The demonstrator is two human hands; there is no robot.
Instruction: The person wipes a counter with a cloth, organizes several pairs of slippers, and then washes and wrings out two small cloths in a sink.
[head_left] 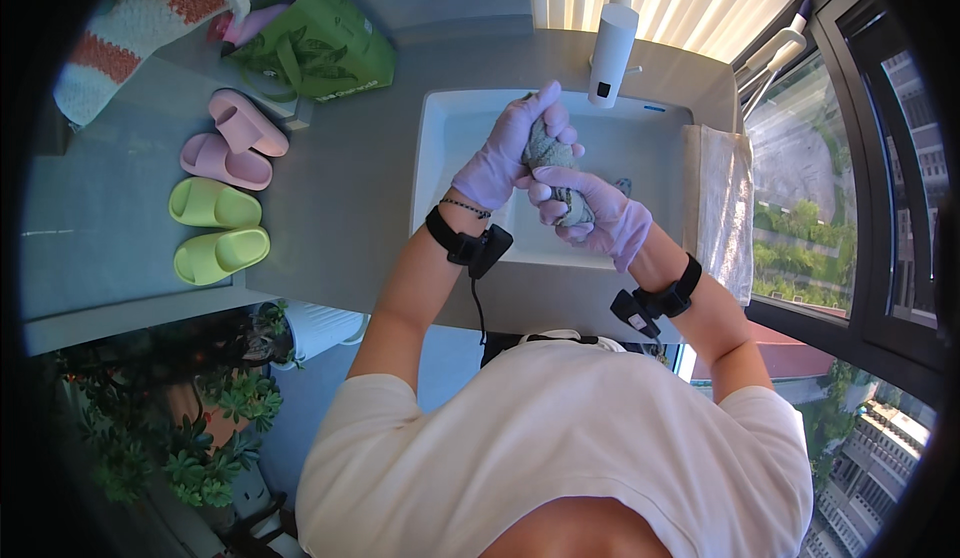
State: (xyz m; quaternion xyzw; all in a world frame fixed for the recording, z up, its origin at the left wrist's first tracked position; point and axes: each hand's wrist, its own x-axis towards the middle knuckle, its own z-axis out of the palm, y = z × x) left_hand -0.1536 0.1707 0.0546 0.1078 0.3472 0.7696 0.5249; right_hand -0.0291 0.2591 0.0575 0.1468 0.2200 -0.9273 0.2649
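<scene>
Both my hands wear thin lilac gloves and grip one bunched grey-green cloth (547,148) above the white sink (440,228). My left hand (510,148) is wrapped round the cloth's upper part, fingers closed. Lower down and to the right, my right hand (595,208) is closed on its other end, which bulges out below the fingers. The cloth looks squeezed into a tight roll. Behind the sink stands a white faucet (614,53), apart from my hands. A small dark spot, perhaps the drain (624,186), shows beside my right hand.
A pale towel (722,213) hangs over the sink's right edge, near the window (800,188). To the left, on grey surfaces, are a green bag (330,43), pink slippers (235,148) and lime slippers (220,233). Potted plants (210,428) stand at lower left.
</scene>
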